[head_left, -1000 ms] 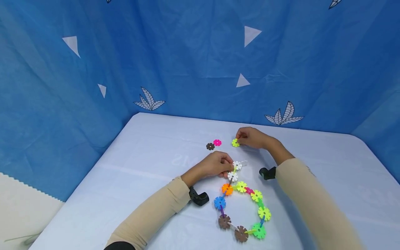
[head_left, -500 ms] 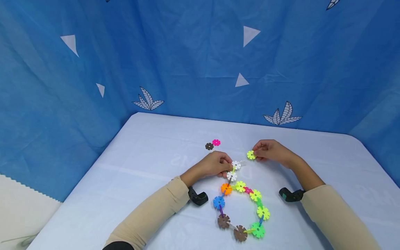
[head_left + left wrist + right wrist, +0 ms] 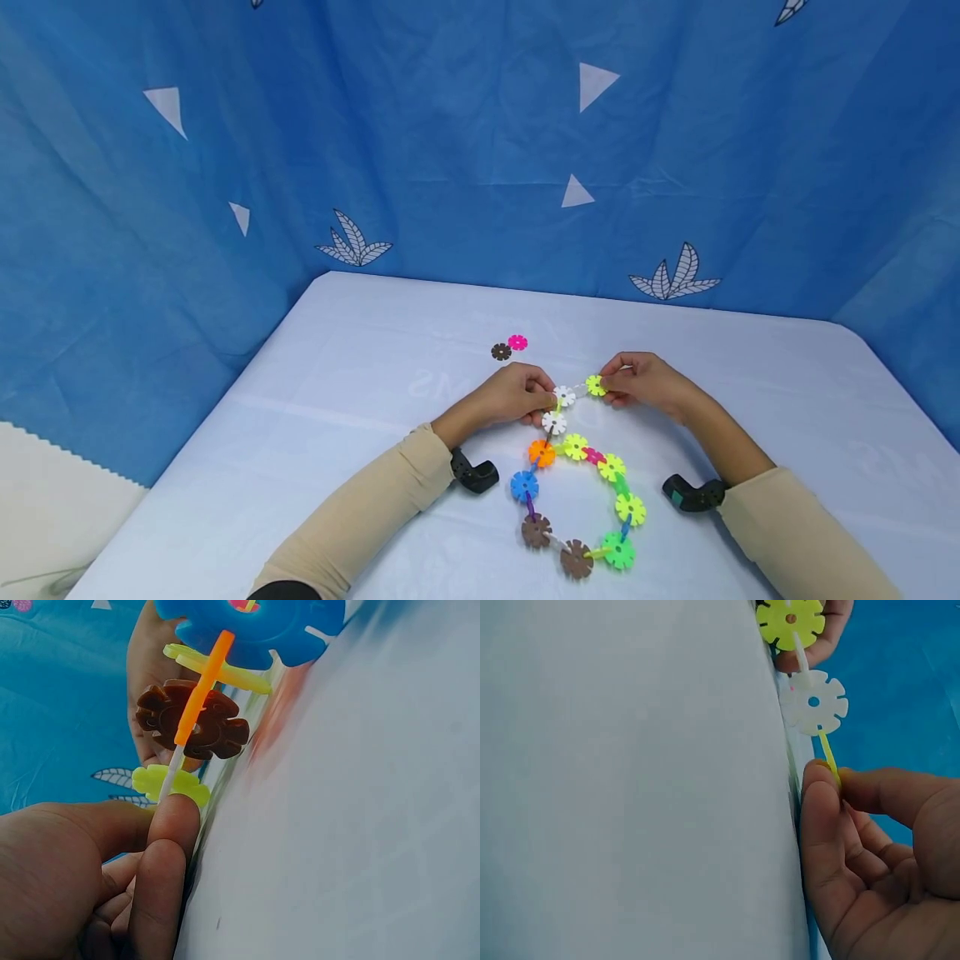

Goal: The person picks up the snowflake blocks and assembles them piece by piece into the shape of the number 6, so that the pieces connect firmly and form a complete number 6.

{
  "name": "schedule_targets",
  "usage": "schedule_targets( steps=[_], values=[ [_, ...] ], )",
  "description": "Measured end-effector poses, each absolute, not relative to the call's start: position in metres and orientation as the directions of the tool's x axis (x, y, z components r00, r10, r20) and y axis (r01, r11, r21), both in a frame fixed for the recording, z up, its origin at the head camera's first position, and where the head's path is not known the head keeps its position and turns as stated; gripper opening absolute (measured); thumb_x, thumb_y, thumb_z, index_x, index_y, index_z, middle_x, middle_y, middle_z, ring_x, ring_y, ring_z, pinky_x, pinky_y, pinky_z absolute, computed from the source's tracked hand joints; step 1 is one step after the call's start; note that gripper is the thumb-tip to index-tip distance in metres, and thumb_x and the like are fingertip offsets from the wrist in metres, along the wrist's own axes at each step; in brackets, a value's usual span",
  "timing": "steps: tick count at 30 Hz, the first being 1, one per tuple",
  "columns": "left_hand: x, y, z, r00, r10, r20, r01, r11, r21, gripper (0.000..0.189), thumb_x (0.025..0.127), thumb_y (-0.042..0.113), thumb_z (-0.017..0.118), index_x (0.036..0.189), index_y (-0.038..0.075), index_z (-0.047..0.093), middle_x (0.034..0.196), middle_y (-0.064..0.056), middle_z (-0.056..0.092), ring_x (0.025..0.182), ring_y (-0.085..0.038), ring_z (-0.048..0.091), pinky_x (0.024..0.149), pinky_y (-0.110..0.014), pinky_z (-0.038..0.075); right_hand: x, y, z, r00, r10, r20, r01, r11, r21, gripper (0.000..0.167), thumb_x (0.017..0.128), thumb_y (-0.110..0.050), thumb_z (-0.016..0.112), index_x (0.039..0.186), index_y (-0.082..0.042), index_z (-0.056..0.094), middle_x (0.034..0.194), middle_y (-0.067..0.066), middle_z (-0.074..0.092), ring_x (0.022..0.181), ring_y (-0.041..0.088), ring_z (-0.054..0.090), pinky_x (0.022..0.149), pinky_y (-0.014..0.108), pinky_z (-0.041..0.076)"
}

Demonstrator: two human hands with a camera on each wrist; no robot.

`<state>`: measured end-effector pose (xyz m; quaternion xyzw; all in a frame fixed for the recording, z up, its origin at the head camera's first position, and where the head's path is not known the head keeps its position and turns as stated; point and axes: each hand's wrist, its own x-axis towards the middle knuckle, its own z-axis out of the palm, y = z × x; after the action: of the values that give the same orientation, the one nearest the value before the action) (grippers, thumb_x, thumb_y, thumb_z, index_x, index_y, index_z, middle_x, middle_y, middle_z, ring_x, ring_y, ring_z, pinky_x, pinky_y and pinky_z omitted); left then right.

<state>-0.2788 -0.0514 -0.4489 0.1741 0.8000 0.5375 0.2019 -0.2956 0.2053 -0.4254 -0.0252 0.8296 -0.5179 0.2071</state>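
Note:
My left hand [image 3: 513, 396] pinches a white snowflake disc [image 3: 564, 396] between thumb and fingers. This disc belongs to a chain of slotted plastic discs; an edge-on white disc [image 3: 581, 390] sticks out from it to the right. My right hand [image 3: 648, 385] pinches a yellow-green snowflake disc [image 3: 596, 385], whose edge meets a slot of the outer white disc [image 3: 814, 702] in the right wrist view. Below my hands, the chain runs through another white disc [image 3: 554, 422] to an orange disc [image 3: 542, 453] on a ring of coloured discs lying on the table.
A dark brown disc [image 3: 501, 352] and a pink disc [image 3: 517, 342] lie loose beyond my left hand. The white-covered table [image 3: 360, 350] ends at a blue curtain [image 3: 465, 150] at the back. Black wrist devices [image 3: 474, 473] sit under both forearms.
My right hand has carried the yellow-green disc from the table's far side, right and toward me, then left against the chain's outer white disc. The left hand keeps its hold.

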Motion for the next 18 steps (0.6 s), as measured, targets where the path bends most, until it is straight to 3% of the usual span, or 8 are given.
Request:
schedule_targets(
  steps=[18],
  values=[
    [-0.2812,-0.0523,-0.4516,-0.859,0.492,-0.144,0.045,0.351,0.935,0.009,0.096,0.013,0.071,0.102,0.008,0.067,0.076,-0.008,0.066,0.057,-0.016,0.061,0.055,-0.023,0.051,-0.2928,0.2022,-0.4265,-0.915,-0.243,-0.321,0.214,0.383,-0.899,0.028,0.098,-0.015,0.068,0.118,0.002,0.058,0.093,0.011,0.070,0.081,0.021,0.067,0.075,0.029,0.058]
  ],
)
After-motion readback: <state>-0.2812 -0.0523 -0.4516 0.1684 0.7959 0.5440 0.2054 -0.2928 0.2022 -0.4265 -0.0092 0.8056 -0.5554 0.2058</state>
